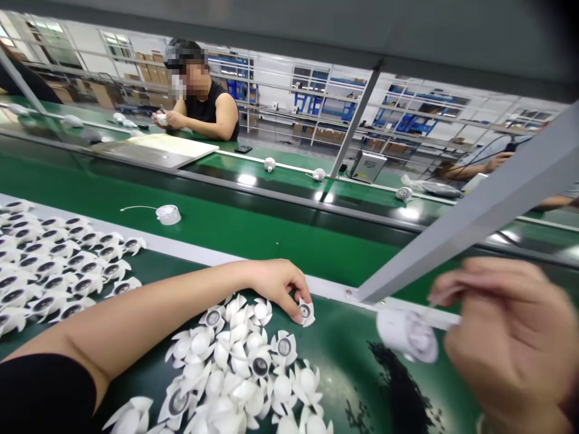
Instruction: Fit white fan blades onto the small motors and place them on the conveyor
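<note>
My left hand (281,288) reaches across a loose heap of white fan blades (244,361), its thumb and fingers pinching one small fan impeller (306,313) at the heap's far edge. On the right, my right hand (511,337) is closed and blurred by motion. From its fingers a white round fan housing (404,333) hangs tilted over the green tabletop, seemingly by its thin wire. The inside of that housing is too blurred to make out.
Rows of fan blades (49,265) lie at the left. A wired white housing (168,214) sits on the green belt (253,232). A slanted metal post (452,223) rises between my hands. Black specks (402,392) lie near my right hand. A co-worker (205,102) sits opposite.
</note>
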`<state>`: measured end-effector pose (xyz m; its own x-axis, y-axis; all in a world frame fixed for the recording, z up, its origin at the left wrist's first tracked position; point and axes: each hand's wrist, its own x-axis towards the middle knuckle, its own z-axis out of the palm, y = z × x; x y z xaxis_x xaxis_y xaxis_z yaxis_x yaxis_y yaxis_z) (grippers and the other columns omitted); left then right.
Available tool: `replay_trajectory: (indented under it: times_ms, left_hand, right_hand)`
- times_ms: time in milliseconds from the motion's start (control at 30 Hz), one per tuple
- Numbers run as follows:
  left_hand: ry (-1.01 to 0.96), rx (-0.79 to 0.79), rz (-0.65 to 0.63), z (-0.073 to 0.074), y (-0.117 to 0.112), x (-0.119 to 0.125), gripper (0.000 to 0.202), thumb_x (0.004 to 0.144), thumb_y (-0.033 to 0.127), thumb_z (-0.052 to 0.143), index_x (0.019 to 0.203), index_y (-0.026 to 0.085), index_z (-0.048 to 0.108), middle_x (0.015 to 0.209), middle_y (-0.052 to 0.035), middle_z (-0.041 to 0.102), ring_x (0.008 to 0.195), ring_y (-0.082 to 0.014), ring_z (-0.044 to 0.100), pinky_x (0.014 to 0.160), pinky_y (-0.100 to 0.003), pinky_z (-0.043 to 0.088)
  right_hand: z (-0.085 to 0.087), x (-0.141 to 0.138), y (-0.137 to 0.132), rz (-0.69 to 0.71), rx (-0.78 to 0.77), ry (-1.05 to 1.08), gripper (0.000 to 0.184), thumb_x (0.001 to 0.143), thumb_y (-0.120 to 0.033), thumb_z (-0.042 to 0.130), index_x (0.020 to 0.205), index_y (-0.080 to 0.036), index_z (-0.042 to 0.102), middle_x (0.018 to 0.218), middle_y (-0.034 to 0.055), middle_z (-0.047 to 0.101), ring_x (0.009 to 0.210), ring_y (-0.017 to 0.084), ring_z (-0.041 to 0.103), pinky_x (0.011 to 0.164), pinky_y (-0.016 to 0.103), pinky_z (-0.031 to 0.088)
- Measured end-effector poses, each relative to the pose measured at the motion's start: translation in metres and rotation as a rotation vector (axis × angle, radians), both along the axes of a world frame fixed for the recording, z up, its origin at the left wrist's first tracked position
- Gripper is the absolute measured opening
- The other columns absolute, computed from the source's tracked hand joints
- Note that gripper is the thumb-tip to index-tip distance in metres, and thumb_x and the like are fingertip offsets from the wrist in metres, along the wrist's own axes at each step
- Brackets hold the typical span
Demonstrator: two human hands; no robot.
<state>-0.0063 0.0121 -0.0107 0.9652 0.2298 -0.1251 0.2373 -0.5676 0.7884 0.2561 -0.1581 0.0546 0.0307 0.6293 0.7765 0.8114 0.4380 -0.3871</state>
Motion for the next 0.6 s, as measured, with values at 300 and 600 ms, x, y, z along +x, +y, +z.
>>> replay_trajectory:
  times_ms: [300, 600]
  left_hand:
    - [0.007, 0.028, 0.0, -0.003, 0.001, 0.002, 0.046, 0.068, 0.048, 0.083, 0.106, 0.025, 0.075, 0.092, 0.0022, 0.068, 0.068, -0.0094, 0.052, 0.059, -0.022, 0.037]
    - [0.031, -0.02, 0.011, 0.0, 0.0, 0.003, 0.045, 0.066, 0.044, 0.086, 0.102, 0.022, 0.071, 0.092, 0.0031, 0.066, 0.065, -0.0079, 0.049, 0.059, -0.021, 0.035]
  right_hand:
    - [-0.038, -0.036, 0.029, 0.244, -0.587, -0.29, 0.024, 0.096, -0.027, 0.049, 0.12, -0.024, 0.055, 0.117, 0.0098, 0.059, 0.105, 0.023, 0.06, 0.088, 0.039, 0.053]
    - [-0.082, -0.048, 0.048, 0.26, -0.518, -0.237, 0.013, 0.094, -0.027, 0.054, 0.104, -0.021, 0.06, 0.124, 0.0129, 0.058, 0.112, 0.023, 0.06, 0.094, 0.04, 0.053]
